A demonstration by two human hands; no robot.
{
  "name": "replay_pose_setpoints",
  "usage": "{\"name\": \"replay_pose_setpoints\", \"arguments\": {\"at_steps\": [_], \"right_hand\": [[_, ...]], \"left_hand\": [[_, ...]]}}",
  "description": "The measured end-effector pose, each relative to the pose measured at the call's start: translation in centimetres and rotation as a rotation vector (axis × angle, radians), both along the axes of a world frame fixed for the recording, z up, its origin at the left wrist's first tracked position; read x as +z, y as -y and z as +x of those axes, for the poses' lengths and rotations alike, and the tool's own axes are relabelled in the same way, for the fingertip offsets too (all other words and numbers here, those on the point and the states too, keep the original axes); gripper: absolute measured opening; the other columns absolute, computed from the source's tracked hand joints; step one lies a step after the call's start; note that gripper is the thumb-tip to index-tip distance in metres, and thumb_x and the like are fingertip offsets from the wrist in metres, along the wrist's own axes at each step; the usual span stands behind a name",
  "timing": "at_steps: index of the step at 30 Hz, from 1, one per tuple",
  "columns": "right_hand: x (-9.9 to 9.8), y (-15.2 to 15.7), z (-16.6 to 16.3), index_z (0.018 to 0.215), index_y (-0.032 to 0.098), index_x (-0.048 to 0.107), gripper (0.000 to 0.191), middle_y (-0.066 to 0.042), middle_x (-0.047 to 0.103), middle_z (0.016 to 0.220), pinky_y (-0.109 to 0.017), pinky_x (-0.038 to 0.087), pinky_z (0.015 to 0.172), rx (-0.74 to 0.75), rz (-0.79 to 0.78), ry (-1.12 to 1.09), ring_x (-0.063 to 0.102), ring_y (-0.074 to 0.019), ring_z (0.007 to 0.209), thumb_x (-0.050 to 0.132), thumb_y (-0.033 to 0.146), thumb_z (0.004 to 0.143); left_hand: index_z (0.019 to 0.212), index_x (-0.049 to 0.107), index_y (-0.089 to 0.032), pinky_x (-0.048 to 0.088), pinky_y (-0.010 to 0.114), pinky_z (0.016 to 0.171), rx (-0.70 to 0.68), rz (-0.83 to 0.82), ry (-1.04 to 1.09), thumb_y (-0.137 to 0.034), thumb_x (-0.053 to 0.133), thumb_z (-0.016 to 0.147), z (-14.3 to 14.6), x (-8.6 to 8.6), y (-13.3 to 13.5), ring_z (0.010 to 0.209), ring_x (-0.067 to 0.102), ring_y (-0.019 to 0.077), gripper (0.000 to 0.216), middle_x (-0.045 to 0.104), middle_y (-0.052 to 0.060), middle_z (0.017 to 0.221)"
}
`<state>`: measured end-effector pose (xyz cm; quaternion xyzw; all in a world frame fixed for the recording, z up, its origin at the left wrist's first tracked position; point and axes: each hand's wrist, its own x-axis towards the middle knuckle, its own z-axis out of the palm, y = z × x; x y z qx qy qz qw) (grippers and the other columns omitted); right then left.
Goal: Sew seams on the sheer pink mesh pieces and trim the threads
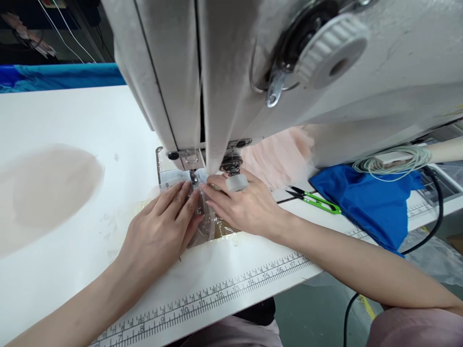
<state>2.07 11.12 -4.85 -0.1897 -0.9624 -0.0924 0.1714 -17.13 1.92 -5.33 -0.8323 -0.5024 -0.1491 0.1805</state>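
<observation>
Under the head of a white sewing machine (pixel 231 72), a thin, see-through piece of fabric (pixel 206 229) lies around the presser foot (pixel 194 177). My left hand (pixel 159 226) rests flat on it at the left of the foot, fingers stretched forward. From the right, my right hand (pixel 249 202) lies on the work close to the foot, its fingers extended; a white knob below a spring hides part of them. Both sets of fingertips almost meet at the foot. Beyond my right hand, sheer pale pink fabric (pixel 278 154) is bunched behind the machine head.
Green thread snips (pixel 321 202) lie right of my right forearm, beside a blue cloth (pixel 369 202). A coiled pale cord (pixel 394 161) sits at the cloth's far edge, near another arm. A printed ruler (pixel 202 308) follows the white table's front edge.
</observation>
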Motion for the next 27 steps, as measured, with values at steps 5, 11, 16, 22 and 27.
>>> {"name": "replay_pose_setpoints", "arguments": {"at_steps": [5, 11, 16, 22, 27], "right_hand": [[-0.13, -0.11, -0.02, 0.107, 0.012, 0.069, 0.029, -0.009, 0.069, 0.111, -0.037, 0.042, 0.075, 0.006, 0.008, -0.032, 0.061, -0.0217, 0.095, 0.044, 0.026, 0.100], [-0.02, -0.22, -0.05, 0.103, 0.013, 0.069, 0.029, -0.009, 0.069, 0.112, -0.036, 0.041, 0.074, 0.006, -0.004, -0.024, 0.060, -0.0212, 0.094, 0.044, 0.027, 0.100], [-0.11, -0.16, -0.03, 0.102, 0.012, 0.069, 0.029, -0.009, 0.069, 0.112, -0.035, 0.040, 0.073, 0.003, 0.028, -0.045, 0.060, -0.0202, 0.090, 0.045, 0.027, 0.100], [-0.26, -0.06, -0.06, 0.108, 0.012, 0.068, 0.029, -0.010, 0.069, 0.113, -0.036, 0.040, 0.074, -0.003, 0.025, -0.048, 0.060, -0.0209, 0.092, 0.044, 0.028, 0.100], [-0.19, 0.08, -0.05, 0.110, 0.012, 0.068, 0.029, -0.010, 0.069, 0.114, -0.036, 0.040, 0.076, -0.012, 0.017, -0.036, 0.060, -0.0212, 0.094, 0.044, 0.026, 0.100]], "left_hand": [[0.124, 0.060, 0.001, 0.058, 0.047, 0.094, 0.001, -0.026, 0.009, -0.027, 0.052, 0.096, -0.03, -0.05, 0.05, 0.117, 0.063, 0.0326, 0.040, 0.066, 0.020, 0.124], [0.124, 0.060, 0.000, 0.057, 0.048, 0.095, 0.007, -0.037, 0.030, -0.028, 0.052, 0.096, 0.02, 0.06, 0.05, 0.116, 0.063, 0.0330, 0.041, 0.066, 0.019, 0.124], [0.124, 0.061, -0.002, 0.057, 0.050, 0.095, 0.016, -0.043, 0.056, -0.027, 0.050, 0.097, 0.08, 0.00, 0.12, 0.117, 0.062, 0.0329, 0.039, 0.067, 0.019, 0.123], [0.123, 0.062, -0.001, 0.059, 0.049, 0.092, 0.026, -0.037, 0.025, -0.028, 0.049, 0.097, 0.10, 0.23, 0.16, 0.118, 0.062, 0.0334, 0.040, 0.066, 0.019, 0.124], [0.122, 0.062, -0.001, 0.059, 0.048, 0.091, 0.023, -0.033, 0.016, -0.028, 0.049, 0.097, 0.19, 0.40, 0.09, 0.116, 0.063, 0.0334, 0.039, 0.067, 0.019, 0.122]]}}
